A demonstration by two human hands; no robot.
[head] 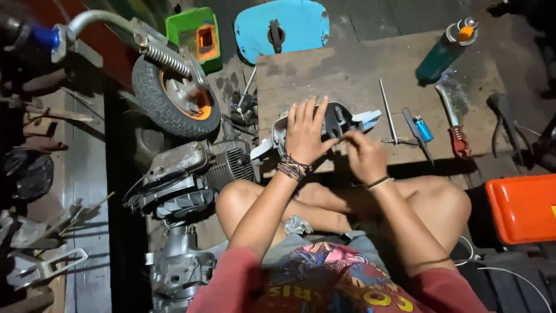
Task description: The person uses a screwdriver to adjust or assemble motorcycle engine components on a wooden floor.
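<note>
Here, at the centre of the frame, your left hand [305,132] lies with fingers spread flat on the grey-and-black scooter part [336,119] resting on the wooden tabletop [347,64], while your right hand [365,155] pinches something too small to tell just beside its lower right edge.

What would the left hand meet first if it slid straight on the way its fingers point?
The left hand lies flat on the grey-black part, fingers pointing away. Beyond lies bare wooden board, then probably the blue panel; depth unclear.
</note>
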